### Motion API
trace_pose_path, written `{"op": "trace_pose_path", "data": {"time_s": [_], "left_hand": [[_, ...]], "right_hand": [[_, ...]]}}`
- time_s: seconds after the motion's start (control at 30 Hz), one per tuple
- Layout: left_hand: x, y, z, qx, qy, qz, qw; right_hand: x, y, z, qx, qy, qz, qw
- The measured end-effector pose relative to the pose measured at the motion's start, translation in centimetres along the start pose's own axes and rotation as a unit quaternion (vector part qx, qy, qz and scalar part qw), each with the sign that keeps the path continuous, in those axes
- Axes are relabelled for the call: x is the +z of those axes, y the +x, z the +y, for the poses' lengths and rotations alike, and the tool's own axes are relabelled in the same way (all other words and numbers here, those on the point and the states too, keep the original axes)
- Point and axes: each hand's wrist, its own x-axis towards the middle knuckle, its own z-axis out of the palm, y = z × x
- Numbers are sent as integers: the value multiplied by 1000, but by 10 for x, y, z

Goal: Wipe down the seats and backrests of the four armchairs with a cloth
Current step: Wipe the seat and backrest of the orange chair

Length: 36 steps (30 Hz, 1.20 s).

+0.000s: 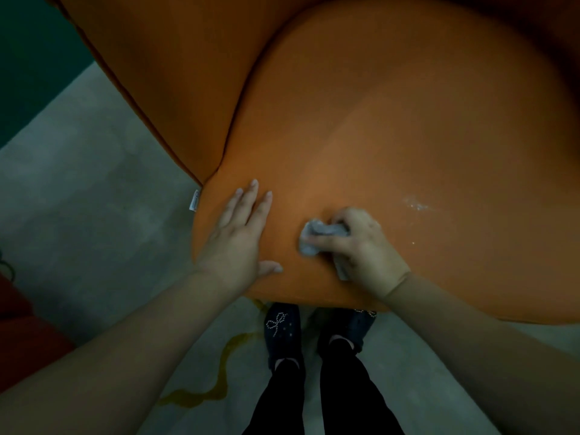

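Note:
An orange armchair fills most of the head view; its rounded seat (408, 136) lies in front of me and its curved backrest (175, 73) rises at the left and top. My right hand (361, 246) grips a small crumpled grey cloth (314, 235) and presses it on the seat's front part. My left hand (238, 233) rests flat on the seat's front left edge, fingers straight. A whitish wet smear (416, 205) sits on the seat to the right of the cloth.
Grey carpet (78, 215) with a yellow line pattern (219, 372) lies under and left of the chair. My feet in dark shoes (282, 328) stand at the seat's front edge. A red object (18, 324) shows at the left edge.

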Motion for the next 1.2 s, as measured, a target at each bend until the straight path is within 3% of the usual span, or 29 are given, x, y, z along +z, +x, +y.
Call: {"op": "trace_pose_path", "data": {"time_s": [0.03, 0.1, 0.23, 0.3, 0.43, 0.5, 0.57, 0.63, 0.83, 0.93, 1.07, 1.2], "left_hand": [[1, 2, 0, 1, -12, -5, 1000], [2, 7, -2, 4, -19, -11, 1000], [0, 14, 2, 10, -15, 2, 1000], [0, 15, 7, 13, -18, 3, 1000], [0, 19, 13, 14, -13, -8, 1000], [-1, 21, 17, 10, -15, -2, 1000], [-1, 23, 22, 9, -14, 1, 1000], [0, 27, 26, 8, -15, 2, 1000], [1, 39, 40, 17, -1, 10, 1000], [1, 43, 46, 8, -1, 10, 1000], [-1, 44, 49, 3, -2, 6, 1000], [-4, 44, 46, -1, -9, 19, 1000]], "right_hand": [[-5, 2, 7, 60, 25, 20, 998], [-8, -2, 18, 80, 11, 69, 994], [7, -3, -4, 109, 55, -56, 991], [8, -4, 6, 101, 51, -68, 991], [-11, -8, 32, 154, 42, 45, 986], [-13, -11, 27, 134, 15, 84, 987], [-3, -19, 24, 65, 0, 66, 996], [-1, -20, 33, 59, -33, 48, 997], [-41, -23, 92, 203, -25, 228, 952], [-32, -19, 78, 269, 41, 202, 941], [-14, -27, 45, 153, 69, 117, 979], [-40, -21, 86, 295, 73, 232, 924]]}}
